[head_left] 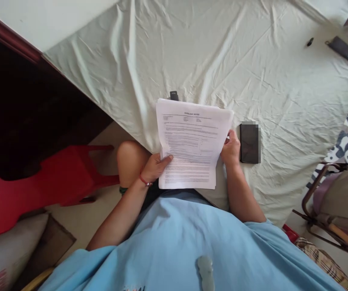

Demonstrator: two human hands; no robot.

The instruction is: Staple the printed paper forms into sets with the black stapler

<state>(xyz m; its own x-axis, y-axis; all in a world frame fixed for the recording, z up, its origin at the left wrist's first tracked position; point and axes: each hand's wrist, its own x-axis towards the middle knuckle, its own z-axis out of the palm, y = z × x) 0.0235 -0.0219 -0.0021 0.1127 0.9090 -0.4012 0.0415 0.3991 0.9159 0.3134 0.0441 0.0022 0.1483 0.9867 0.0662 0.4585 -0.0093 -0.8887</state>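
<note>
A small stack of printed paper sheets [188,141] is held up over my lap at the bed-like, cloth-covered surface's edge. My left hand [155,166] grips the lower left side of the stack, thumb on the front and the other fingers hidden behind. At the right side, my right hand [230,150] has its fingers curled at the edge of the sheets, partly hidden by them. Close to that hand lies a black smartphone [249,144]. The end of a small black object [174,95] shows past the top edge of the stack.
A wrinkled pale green cloth [210,60] covers the surface. Toward the far right lie a dark case [342,49] and a tiny black item [310,41]. A red plastic chair [67,173] stands at the left; a metal-framed folding chair [328,198] is at the right.
</note>
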